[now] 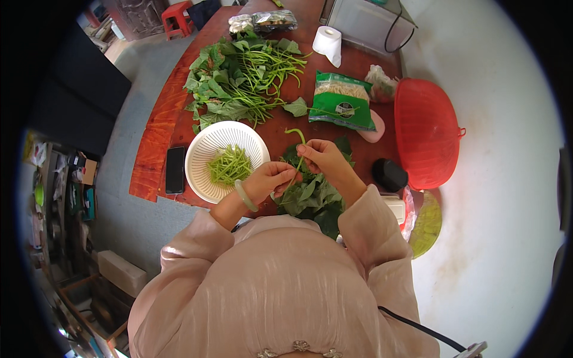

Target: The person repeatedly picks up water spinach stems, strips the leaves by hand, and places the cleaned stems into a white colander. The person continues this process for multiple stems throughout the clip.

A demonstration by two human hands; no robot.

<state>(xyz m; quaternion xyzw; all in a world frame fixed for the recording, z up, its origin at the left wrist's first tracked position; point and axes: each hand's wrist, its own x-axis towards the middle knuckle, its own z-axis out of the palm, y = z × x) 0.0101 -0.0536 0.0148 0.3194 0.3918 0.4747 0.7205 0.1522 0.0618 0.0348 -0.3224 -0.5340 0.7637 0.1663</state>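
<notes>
Between my two hands is a thin green leaf stem [295, 131], its curved upper end sticking up past my fingers. My right hand [320, 156] pinches it higher up, and my left hand [271, 179], with a pale bangle at the wrist, pinches its lower part. Under and behind the hands lies a heap of loose green leaves [309, 197]. To the left, a white slotted plastic colander [199, 152] holds short cut green stem pieces [229, 165]. Farther back spreads a big pile of leafy stems [241, 80], and a single leaf [296, 107] lies apart from it.
A phone [175, 170] lies left of the colander on the wooden table [152, 152]. Toward the right are a green food packet [342, 100], a tissue roll [327, 40], a red mesh food cover [425, 134] and a black object [389, 174]. Packaged mushrooms [274, 20] sit at the back.
</notes>
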